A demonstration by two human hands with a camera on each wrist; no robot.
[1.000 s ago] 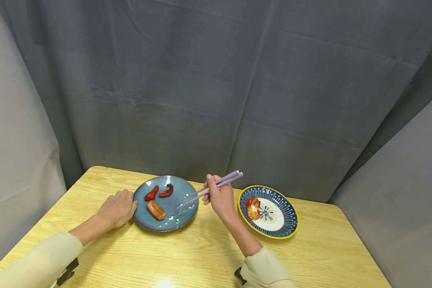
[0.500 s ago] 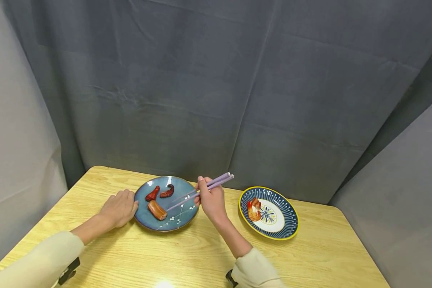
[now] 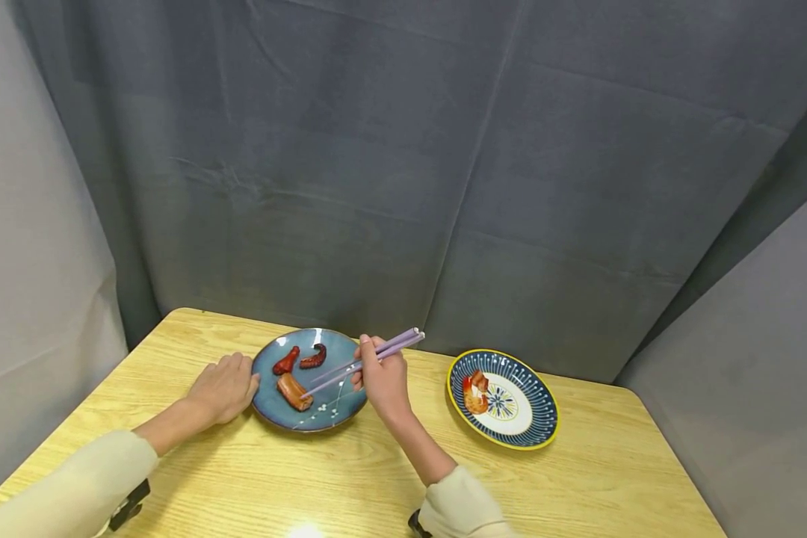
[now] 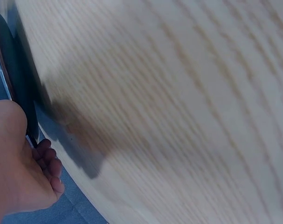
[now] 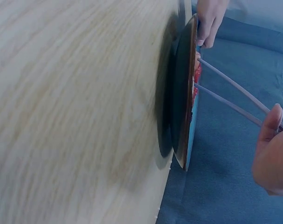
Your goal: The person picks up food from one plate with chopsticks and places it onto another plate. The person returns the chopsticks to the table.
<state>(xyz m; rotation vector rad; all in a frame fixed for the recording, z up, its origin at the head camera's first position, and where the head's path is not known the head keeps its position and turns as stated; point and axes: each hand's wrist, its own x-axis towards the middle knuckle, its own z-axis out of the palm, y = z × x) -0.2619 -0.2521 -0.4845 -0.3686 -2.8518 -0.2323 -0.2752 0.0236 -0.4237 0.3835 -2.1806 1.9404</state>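
Observation:
My right hand holds a pair of purple chopsticks, their tips spread apart over the blue plate. In the head view, the nearer tip reaches a brown, rib-like piece of meat; whether it touches cannot be told. Behind that piece lie a red drumstick-shaped piece and a dark red curled tentacle. My left hand grips the plate's left rim. In the left wrist view, its thumb side lies at the plate edge with the fingers curled beside the rim.
To the right stands a blue-and-white patterned plate with a yellow rim, bearing a shrimp and a small browned piece against it. A grey curtain hangs behind the wooden table, with pale cloth at both sides.
My right hand has moved left, bringing the chopstick tips across the blue plate to the brown piece of meat. My left hand has stayed at the rim.

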